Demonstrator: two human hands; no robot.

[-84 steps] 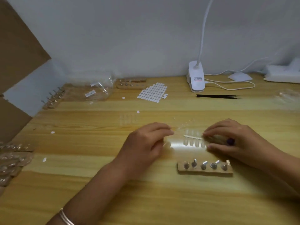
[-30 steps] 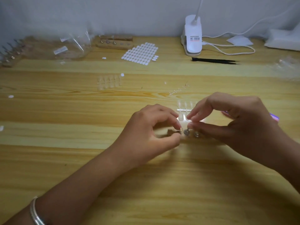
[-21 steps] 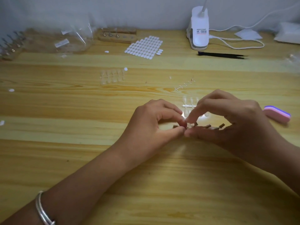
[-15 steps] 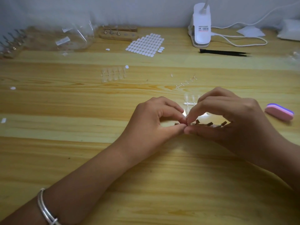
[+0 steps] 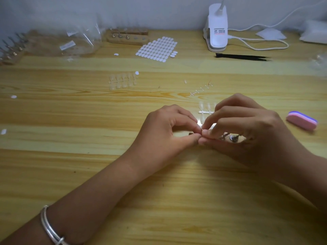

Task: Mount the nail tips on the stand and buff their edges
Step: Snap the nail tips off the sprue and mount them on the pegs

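Pinching with left hand [image 5: 164,132] and right hand [image 5: 247,131], met fingertips at the stand's [image 5: 234,138] nine o'clock end; pinched thing too small to tell.

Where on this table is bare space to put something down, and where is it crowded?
Free: the table strip nearest the camera, and the patch between left hand and loose nail tips. Crowded: the back edge, with bag, sticker sheet, lamp base, tweezers, and around the stand.
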